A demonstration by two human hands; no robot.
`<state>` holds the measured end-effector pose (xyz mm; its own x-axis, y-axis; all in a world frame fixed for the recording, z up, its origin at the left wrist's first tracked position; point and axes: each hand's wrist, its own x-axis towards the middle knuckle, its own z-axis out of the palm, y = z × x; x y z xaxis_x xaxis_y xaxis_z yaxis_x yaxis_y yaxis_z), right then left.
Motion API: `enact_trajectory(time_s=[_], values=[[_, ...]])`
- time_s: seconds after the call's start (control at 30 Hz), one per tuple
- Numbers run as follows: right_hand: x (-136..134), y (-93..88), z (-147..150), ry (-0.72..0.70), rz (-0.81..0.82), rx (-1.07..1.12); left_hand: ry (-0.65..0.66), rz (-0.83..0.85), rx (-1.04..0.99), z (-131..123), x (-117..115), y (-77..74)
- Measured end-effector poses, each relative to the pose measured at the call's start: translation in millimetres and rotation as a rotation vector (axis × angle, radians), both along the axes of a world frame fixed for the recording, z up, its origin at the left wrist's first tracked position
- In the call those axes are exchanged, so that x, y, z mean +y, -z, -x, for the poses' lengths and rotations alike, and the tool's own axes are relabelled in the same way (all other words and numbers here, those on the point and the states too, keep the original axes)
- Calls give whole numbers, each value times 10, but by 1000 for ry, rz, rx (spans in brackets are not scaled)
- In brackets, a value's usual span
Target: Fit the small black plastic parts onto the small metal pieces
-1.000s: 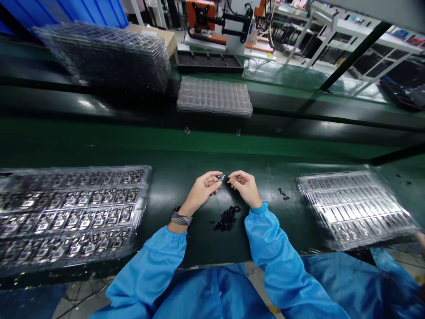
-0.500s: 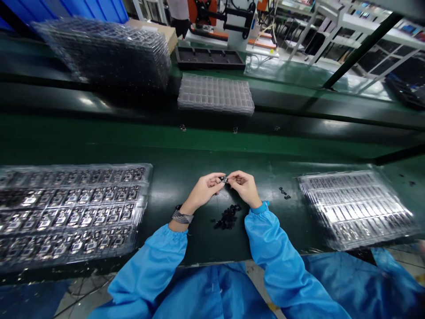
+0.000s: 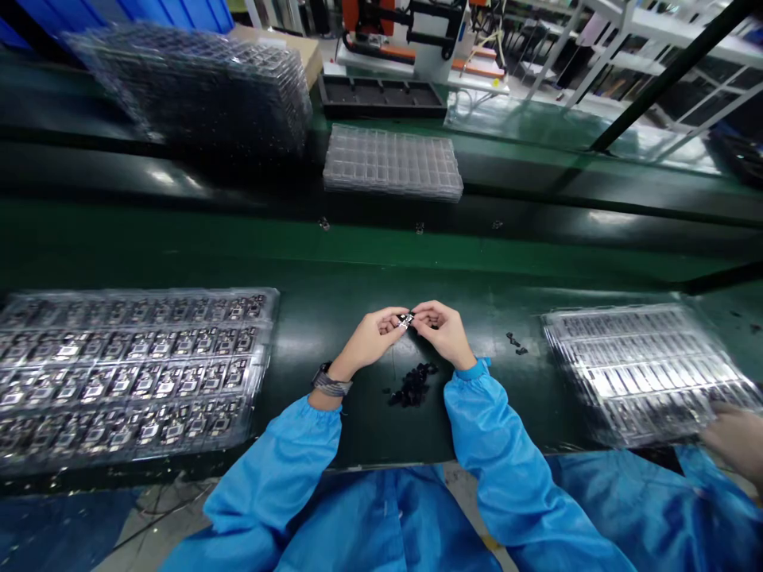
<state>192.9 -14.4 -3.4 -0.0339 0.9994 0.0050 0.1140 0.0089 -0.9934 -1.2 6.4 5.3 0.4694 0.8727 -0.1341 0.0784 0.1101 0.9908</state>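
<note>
My left hand and my right hand meet over the green bench, fingertips pinched together. Between them is a small silver-and-black circuit board, gripped from both sides. Its fine details are too small to make out. Just below my hands lies a loose pile of small black parts. A few more black pieces are to the right of my right hand. On the left, a clear plastic tray carries rows of similar circuit boards.
At right is a stack of clear trays, with a co-worker's blurred hand at its edge. Empty-looking clear trays, a black tray and a tall tray stack stand on the shelf. Small parts lie along the ledge.
The circuit board between my fingers has turned and shows a brighter side. A co-worker's hand has come in at the right tray. My view has shifted slightly.
</note>
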Motion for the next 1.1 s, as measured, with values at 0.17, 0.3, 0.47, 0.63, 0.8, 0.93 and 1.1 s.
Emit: enact_trajectory(time_s=[0.17, 0.3, 0.47, 0.63, 0.8, 0.93, 1.1], values=[[0, -23, -21, -17, 49, 58, 33, -14, 9, 17, 4, -17], [-1, -59, -26, -13, 88, 128, 54, 6, -36, 26, 13, -9], [-4, -89, -20, -7, 120, 189, 66, 0, -57, 37, 11, -22], [-9, -74, -5, -9, 122, 197, 59, -26, -52, 33, 7, -24], [-8, -50, 27, -3, 94, 198, 46, -70, -5, 12, -5, -30], [-19, -45, 67, 0, 66, 208, 59, -88, 6, 8, -16, -24], [-29, -41, 112, -15, 61, 199, 85, -80, 3, 4, -25, -13]])
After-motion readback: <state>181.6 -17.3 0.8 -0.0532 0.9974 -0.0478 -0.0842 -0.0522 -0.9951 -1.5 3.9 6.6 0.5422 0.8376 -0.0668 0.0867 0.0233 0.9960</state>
